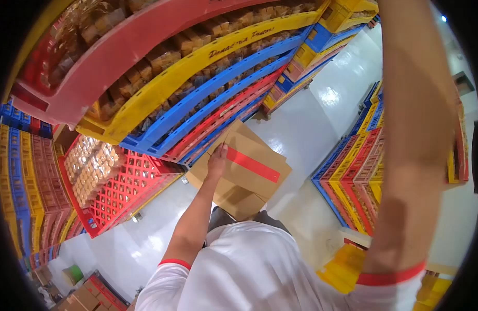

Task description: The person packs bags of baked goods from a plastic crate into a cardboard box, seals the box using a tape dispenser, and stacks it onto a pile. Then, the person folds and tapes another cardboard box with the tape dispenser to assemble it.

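Note:
In front of my body is a brown cardboard box (pixel 244 189), with a strip of red tape (pixel 253 165) running slantwise across its top. My left hand (pixel 217 159) is on the box's upper left part, beside one end of the tape. Its fingers look closed at the edge of a flap, though their tips are partly hidden. My right forearm (pixel 417 140) rises close to the camera along the right side. The right hand itself lies beyond the top of the view.
Stacked crates (pixel 218 57) of packaged baked goods rise ahead and to the left. A red crate (pixel 117 179) with rows of packed rounds stands at left. More crate stacks (pixel 355 176) flank the shiny floor (pixel 322 103) on the right. Yellow crates (pixel 345 267) are behind at right.

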A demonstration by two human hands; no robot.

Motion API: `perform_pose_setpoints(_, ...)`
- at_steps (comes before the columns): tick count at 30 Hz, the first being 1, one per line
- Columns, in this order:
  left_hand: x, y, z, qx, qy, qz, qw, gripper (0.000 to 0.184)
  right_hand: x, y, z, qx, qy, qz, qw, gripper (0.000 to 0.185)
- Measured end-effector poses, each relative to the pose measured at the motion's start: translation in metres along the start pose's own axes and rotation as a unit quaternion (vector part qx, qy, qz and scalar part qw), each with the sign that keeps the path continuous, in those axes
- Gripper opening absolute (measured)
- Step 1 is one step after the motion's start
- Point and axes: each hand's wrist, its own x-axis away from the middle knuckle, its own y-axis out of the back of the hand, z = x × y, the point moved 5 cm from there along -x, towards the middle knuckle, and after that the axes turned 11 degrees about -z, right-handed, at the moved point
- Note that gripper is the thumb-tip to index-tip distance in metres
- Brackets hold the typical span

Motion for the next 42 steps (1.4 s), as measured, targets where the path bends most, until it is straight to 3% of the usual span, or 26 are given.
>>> perform_pose_setpoints(3,-0.012,-0.01,-0.006,-0.021,0.003,-0.018,1.0,0.067,0.106,0.05,-0.02,0.036,-0.023,-0.044,0.998,0.048)
perform_pose_setpoints(6,-0.023,-0.014,-0.004,-0.072,0.017,-0.032,0.997,0.063,0.273,0.07,-0.091,0.147,-0.21,-0.006,0.967,0.051)
perform_pose_setpoints(8,-0.023,-0.024,0.0,-0.153,0.011,0.025,0.988,0.061,0.467,0.098,-0.158,0.146,-0.474,0.036,0.867,0.059)
perform_pose_setpoints(9,-0.017,-0.021,-0.003,-0.16,0.025,0.013,0.987,0.061,0.564,0.114,-0.163,0.044,-0.653,-0.036,0.755,0.063)
perform_pose_setpoints(10,-0.016,-0.016,-0.013,-0.169,0.034,0.001,0.985,0.062,0.676,0.136,-0.187,0.038,-0.663,-0.014,0.747,0.065)
perform_pose_setpoints(11,-0.017,-0.014,-0.016,-0.17,0.048,-0.003,0.984,0.063,0.713,0.129,-0.162,-0.077,-0.723,-0.009,0.686,0.063)
perform_pose_setpoints(13,-0.02,-0.018,-0.008,-0.175,0.079,-0.006,0.981,0.063,0.722,0.104,-0.104,-0.114,-0.826,-0.012,0.552,0.059)
perform_pose_setpoints(17,0.019,-0.011,0.006,-0.123,0.146,-0.028,0.981,0.066,0.704,0.098,-0.127,-0.13,-0.795,0.071,0.588,0.049)
perform_pose_setpoints(20,0.098,-0.007,0.026,-0.009,0.226,-0.126,0.966,0.061,0.698,0.097,-0.168,-0.063,-0.705,0.208,0.675,0.04)
perform_pose_setpoints(21,0.125,-0.009,0.031,0.04,0.257,-0.182,0.948,0.061,0.701,0.092,-0.19,-0.055,-0.659,0.273,0.699,0.038)
perform_pose_setpoints(22,0.146,-0.014,0.035,0.059,0.262,-0.232,0.935,0.062,0.702,0.086,-0.214,-0.105,-0.503,0.389,0.765,0.038)
perform_pose_setpoints(23,0.162,-0.02,0.041,0.11,0.255,-0.234,0.932,0.065,0.733,0.08,-0.261,-0.082,-0.377,0.479,0.789,0.045)
perform_pose_setpoints(25,0.196,-0.034,0.04,0.133,0.29,-0.288,0.903,0.064,0.716,0.071,-0.229,-0.094,-0.685,0.388,0.609,0.059)
perform_pose_setpoints(32,0.261,-0.048,0.031,0.13,0.318,-0.395,0.852,0.062,0.702,0.065,-0.183,-0.17,-0.678,0.474,0.536,0.073)
perform_pose_setpoints(37,0.368,-0.01,0.011,0.166,0.362,-0.441,0.804,0.06,0.691,0.065,-0.119,-0.173,-0.651,0.502,0.542,0.058)
perform_pose_setpoints(40,0.457,0.021,-0.006,0.135,0.384,-0.471,0.783,0.059,0.648,0.085,-0.003,-0.197,-0.6,0.52,0.575,0.051)
perform_pose_setpoints(42,0.523,0.036,-0.022,0.128,0.39,-0.508,0.757,0.057,0.64,0.093,0.047,-0.251,-0.552,0.562,0.563,0.05)
